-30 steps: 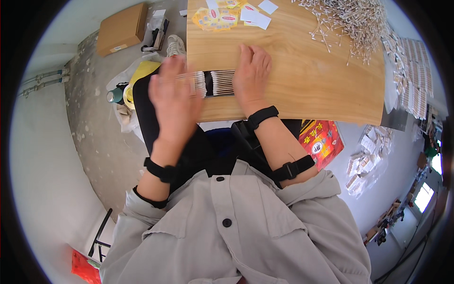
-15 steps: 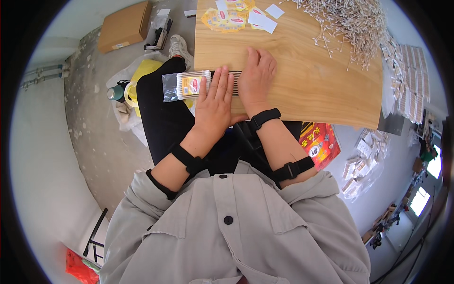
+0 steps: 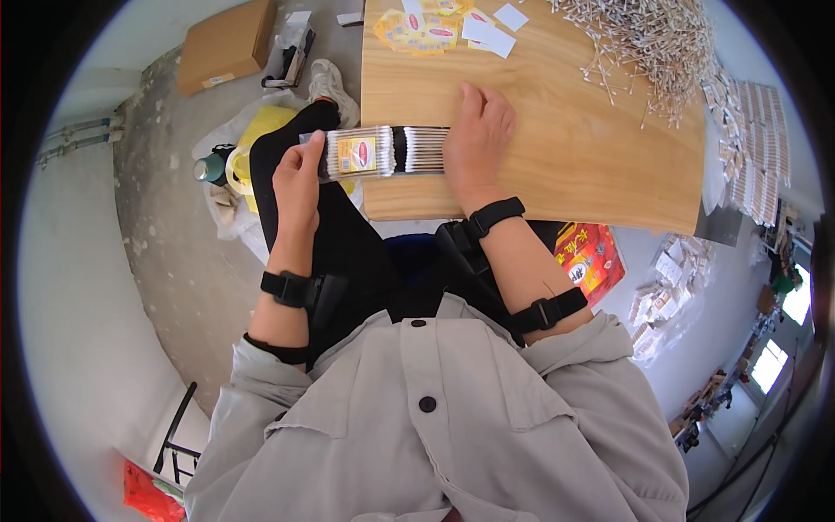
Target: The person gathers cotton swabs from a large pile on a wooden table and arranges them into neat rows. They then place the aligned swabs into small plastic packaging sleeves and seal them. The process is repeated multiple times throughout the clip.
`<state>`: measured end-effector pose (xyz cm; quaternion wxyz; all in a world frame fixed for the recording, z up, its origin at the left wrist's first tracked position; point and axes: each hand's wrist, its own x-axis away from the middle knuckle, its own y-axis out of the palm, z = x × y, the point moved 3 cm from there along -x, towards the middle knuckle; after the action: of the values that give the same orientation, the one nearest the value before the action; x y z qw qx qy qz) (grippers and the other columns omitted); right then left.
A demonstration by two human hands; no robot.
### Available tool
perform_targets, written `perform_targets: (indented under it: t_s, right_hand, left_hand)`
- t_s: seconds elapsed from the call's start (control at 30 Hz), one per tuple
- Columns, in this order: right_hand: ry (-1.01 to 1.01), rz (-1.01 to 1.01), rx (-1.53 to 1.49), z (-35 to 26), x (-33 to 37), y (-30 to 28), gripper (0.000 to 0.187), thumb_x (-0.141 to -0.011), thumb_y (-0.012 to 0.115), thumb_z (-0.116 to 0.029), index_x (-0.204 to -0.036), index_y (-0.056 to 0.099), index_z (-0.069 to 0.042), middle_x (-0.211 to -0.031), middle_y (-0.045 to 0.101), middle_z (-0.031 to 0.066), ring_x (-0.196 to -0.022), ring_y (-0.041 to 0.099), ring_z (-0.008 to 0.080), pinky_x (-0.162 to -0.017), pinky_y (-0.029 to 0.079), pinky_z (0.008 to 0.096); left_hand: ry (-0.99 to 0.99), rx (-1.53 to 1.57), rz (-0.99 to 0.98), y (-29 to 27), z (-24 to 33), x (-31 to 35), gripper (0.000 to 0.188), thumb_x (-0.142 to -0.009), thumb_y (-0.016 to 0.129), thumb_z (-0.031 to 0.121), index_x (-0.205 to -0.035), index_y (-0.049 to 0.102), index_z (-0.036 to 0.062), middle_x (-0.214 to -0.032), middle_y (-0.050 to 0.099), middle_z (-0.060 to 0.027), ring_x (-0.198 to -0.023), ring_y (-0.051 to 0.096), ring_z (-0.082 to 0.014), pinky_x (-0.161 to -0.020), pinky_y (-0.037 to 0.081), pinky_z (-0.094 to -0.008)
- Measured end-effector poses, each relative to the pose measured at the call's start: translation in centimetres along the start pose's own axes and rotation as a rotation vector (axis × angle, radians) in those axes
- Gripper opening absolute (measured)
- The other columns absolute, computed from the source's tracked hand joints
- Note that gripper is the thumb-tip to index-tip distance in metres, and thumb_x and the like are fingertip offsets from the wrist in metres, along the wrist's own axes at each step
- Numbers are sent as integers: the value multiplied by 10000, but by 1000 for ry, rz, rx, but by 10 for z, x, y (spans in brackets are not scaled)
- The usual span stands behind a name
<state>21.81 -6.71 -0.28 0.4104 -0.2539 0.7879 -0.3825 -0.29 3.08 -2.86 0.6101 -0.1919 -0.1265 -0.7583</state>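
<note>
A clear plastic bag of cotton swabs [image 3: 383, 150] with a yellow, white and red label lies across the left edge of the wooden table, its left end past the edge. My left hand [image 3: 298, 183] pinches that end between thumb and fingers. To the right of the bagged row, a black strip [image 3: 400, 150] shows in a gap. Beyond it is a second row of cotton swabs [image 3: 426, 149], whose right end disappears under my right hand [image 3: 478, 143]. That hand rests on the table with its fingers curled; whatever may be inside them is hidden.
Yellow labels [image 3: 426, 33] and white cards [image 3: 491, 39] lie at the table's [image 3: 591, 165] far left. A heap of loose cotton swabs [image 3: 652, 52] covers its far right corner. Packed bags [image 3: 665, 291] are right of the table. A cardboard box [image 3: 228, 48] stands on the floor at left.
My left hand has lifted off the swabs and moved left to grip the bag's end. The bagged row has shifted slightly right, while my right hand stays about where it was.
</note>
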Motion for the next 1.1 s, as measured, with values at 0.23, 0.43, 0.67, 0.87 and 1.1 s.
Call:
perform_targets:
  t_s: [0.23, 0.43, 0.67, 0.87, 1.1]
  right_hand:
    - [20, -37, 68, 1, 1, 2, 344, -853, 521, 4, -1188, 582, -48, -1137, 522, 130, -1118, 474, 324, -1001, 368, 434]
    - [-37, -16, 47, 0, -1, 2, 297, -844, 542, -21, -1141, 545, -16, -1123, 490, 144, -1098, 461, 343, -987, 370, 450]
    - [-38, -15, 41, -10, -1, 7, 310, -835, 546, -6, -1145, 541, 4, -1125, 486, 144, -1102, 461, 339, -997, 368, 458]
    - [-46, -20, 0, -31, -2, 14, 303, -835, 544, -7, -1138, 541, 21, -1115, 491, 146, -1096, 467, 343, -996, 374, 456]
    - [-6, -28, 0, -44, 2, 23, 279, -868, 532, -20, -1143, 545, 29, -1119, 499, 148, -1112, 469, 345, -991, 378, 445]
  left_hand:
    - [-29, 180, -126, 11, -20, -15, 340, -988, 593, 347, -965, 662, 15, -906, 689, -34, -805, 631, -80, -777, 493, -238]
    - [-65, 319, -162, 16, -40, -24, 316, -1003, 566, 337, -939, 659, 41, -896, 691, -36, -798, 643, -92, -752, 513, -251]
    - [-112, 400, -154, 21, -41, -23, 300, -998, 582, 310, -924, 647, 26, -875, 685, -42, -769, 639, -91, -738, 512, -244]
    - [-43, 386, -150, 18, -40, -22, 286, -1002, 579, 291, -919, 644, 26, -852, 677, -26, -746, 627, -74, -709, 505, -236]
    - [96, 273, -54, 21, -26, -13, 298, -994, 601, 272, -849, 650, 16, -775, 633, 12, -687, 553, -31, -638, 459, -211]
